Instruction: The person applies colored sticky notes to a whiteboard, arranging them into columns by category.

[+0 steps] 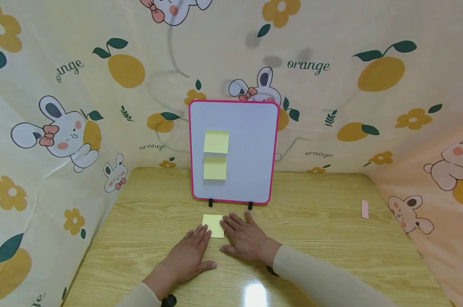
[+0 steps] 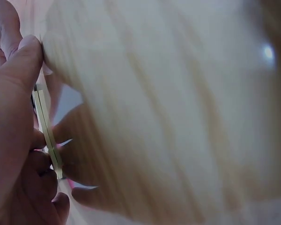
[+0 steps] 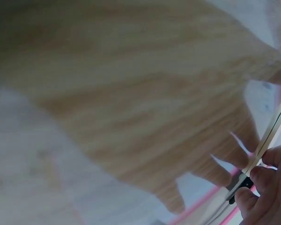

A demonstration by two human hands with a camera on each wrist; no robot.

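A pale yellow sticky note pad [image 1: 215, 225] lies on the wooden table, and the left wrist view shows its edge as a thin stack [image 2: 48, 136]. My left hand [image 1: 187, 256] rests palm down with extended fingertips at the pad's lower left corner. On the other side, the fingers of my right hand [image 1: 244, 236] lie flat at its right edge. Behind the hands stands a white board [image 1: 250, 149] with a pink frame. Two yellow sticky notes, an upper one [image 1: 216, 141] and a lower one [image 1: 215, 168], are stuck on its left half.
Short black feet [image 1: 210, 203] support the board. A small pink strip [image 1: 365, 209] lies on the table [image 1: 312, 221] at the right. Patterned cloth [image 1: 323, 98] with rabbits and oranges encloses the table at the back and sides.
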